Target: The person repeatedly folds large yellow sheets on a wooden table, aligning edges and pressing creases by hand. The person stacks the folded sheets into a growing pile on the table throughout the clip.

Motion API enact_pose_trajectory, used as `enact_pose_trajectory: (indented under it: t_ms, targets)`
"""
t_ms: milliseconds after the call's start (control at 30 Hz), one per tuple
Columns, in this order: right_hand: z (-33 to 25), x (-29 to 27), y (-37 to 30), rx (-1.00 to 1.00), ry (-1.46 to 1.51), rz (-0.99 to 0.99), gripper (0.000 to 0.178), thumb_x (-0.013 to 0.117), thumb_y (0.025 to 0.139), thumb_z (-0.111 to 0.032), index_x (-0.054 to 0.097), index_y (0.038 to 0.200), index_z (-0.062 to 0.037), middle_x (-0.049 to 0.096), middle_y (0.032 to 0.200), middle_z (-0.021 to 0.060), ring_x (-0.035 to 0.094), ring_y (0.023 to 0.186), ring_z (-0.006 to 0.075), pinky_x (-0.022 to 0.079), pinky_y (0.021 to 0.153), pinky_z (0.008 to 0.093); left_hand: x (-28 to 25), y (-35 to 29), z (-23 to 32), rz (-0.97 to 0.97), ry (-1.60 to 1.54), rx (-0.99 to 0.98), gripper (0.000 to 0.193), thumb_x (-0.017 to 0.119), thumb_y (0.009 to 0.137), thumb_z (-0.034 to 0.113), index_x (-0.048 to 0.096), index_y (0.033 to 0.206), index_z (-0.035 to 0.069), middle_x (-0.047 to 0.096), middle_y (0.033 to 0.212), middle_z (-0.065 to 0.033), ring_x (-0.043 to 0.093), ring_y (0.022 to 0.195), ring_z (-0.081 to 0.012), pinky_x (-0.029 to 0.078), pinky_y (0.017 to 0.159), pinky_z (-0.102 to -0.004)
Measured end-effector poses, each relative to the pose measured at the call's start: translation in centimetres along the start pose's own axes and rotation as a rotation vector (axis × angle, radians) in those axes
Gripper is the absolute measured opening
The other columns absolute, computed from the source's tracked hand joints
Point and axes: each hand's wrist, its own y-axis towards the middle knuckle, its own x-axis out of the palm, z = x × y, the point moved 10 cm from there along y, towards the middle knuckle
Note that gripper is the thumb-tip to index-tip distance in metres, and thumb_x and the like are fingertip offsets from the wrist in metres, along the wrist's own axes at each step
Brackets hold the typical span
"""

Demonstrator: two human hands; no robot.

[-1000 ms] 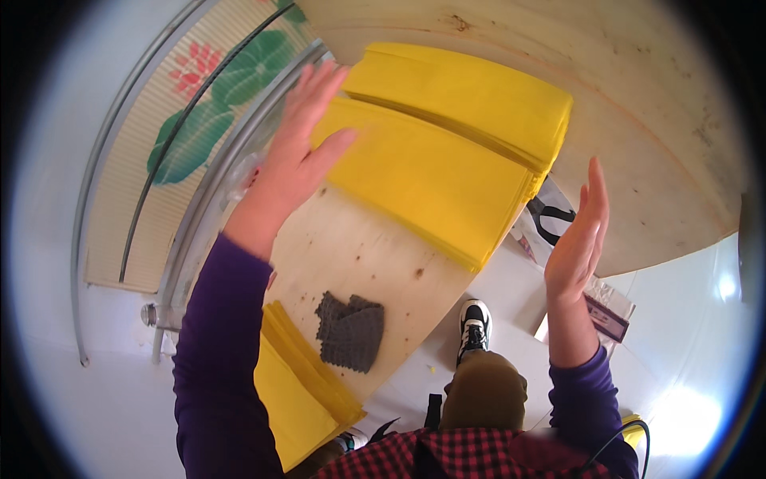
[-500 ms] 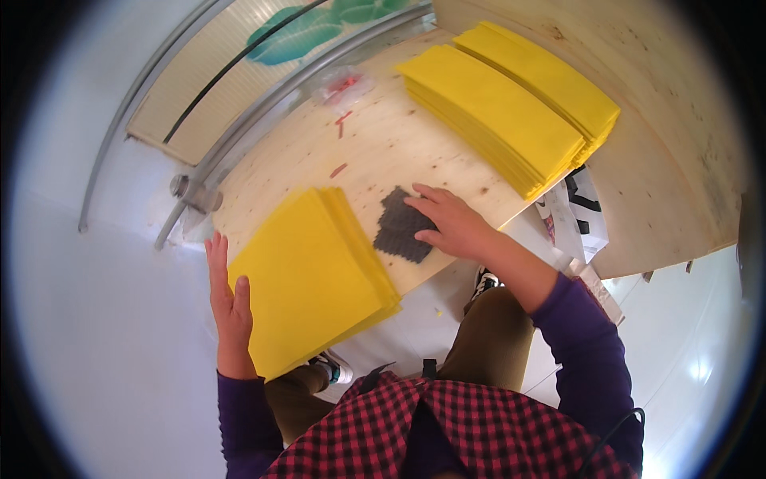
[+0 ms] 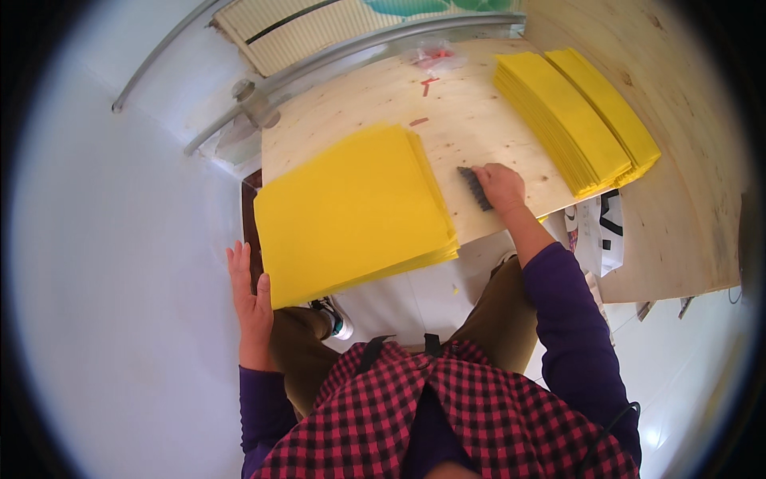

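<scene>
A stack of large yellow sheets (image 3: 351, 215) lies on the left part of the wooden table, its near edge jutting past the table's front. My left hand (image 3: 253, 299) is upright beside the stack's near left corner, fingers stretched and holding nothing. To the right of the stack, my right hand (image 3: 503, 188) is closed round a dark grey cloth (image 3: 476, 188) with zigzag edges. Only the cloth's left part shows; the rest is hidden under my fingers. The cloth is at the tabletop, near the front edge.
Two piles of folded yellow sheets (image 3: 566, 120) lie at the table's right, by a wooden panel (image 3: 670, 176). Small red strips (image 3: 419, 121) and a clear bag with red bits (image 3: 439, 57) lie farther back. A metal pipe (image 3: 383, 38) runs behind. A white printed bag (image 3: 600, 231) hangs below the right edge.
My right hand has closed on the grey cloth, which lay flat under its fingers before. My left hand remains open beside the stack. The whole view has shifted, with the table now higher.
</scene>
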Motion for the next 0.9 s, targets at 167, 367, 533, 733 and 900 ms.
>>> enact_pose_trajectory:
  t_ms: [167,367,533,733,900]
  targets:
    - [0.8,-2.7,-0.7,0.081,0.06,0.253,0.039,0.045,0.096,-0.043,0.068,0.1,-0.0104,0.065,0.109,0.0112,0.056,0.106,0.0343,0.045,0.089,0.0433,-1.2,-2.5,-5.1,0.073,-0.042,-0.197,0.046,0.044,0.101,0.02,0.039,0.141,-0.001,0.038,0.148,-0.0168,0.028,0.141,-0.0305,0.023,0.114,-0.0383]
    - [-6.3,-3.2,-5.5,-0.403,0.34,0.427,0.04,0.049,0.096,-0.032,0.058,0.123,-0.0044,0.054,0.13,0.0163,0.048,0.12,0.0351,0.035,0.102,0.046,0.6,-3.6,-14.7,0.128,-0.543,-0.59,0.051,0.04,0.102,0.03,0.037,0.142,-0.002,0.038,0.148,-0.0151,0.032,0.139,-0.0253,0.026,0.113,-0.0341]
    - [-11.0,-0.6,-9.7,-0.542,0.363,0.143,0.054,0.048,0.095,-0.037,0.045,0.137,-0.0041,0.041,0.144,0.0203,0.034,0.135,0.0373,0.026,0.111,0.0435,5.5,-1.8,-19.9,0.035,-0.804,-0.71,0.057,0.039,0.102,0.036,0.032,0.145,-0.001,0.034,0.15,-0.0141,0.031,0.14,-0.0233,0.026,0.113,-0.0337]
    - [-12.6,0.5,-12.6,-0.555,0.256,0.008,0.055,0.047,0.095,-0.038,0.045,0.138,-0.0041,0.038,0.147,0.0191,0.03,0.139,0.0364,0.023,0.112,0.0435,9.6,1.0,-21.7,-0.042,-0.987,-0.679,0.062,0.039,0.102,0.043,0.031,0.146,0.001,0.035,0.15,-0.0124,0.034,0.136,-0.0207,0.029,0.11,-0.0324]
    - [-13.1,0.0,-14.1,-0.565,0.196,0.025,0.052,0.052,0.093,-0.032,0.047,0.137,-0.0039,0.041,0.145,0.0174,0.033,0.137,0.0352,0.024,0.111,0.0428,10.3,2.2,-21.3,0.048,-1.048,-0.705,0.057,0.043,0.101,0.042,0.041,0.142,0.002,0.047,0.14,-0.01,0.047,0.125,-0.018,0.039,0.102,-0.0299]
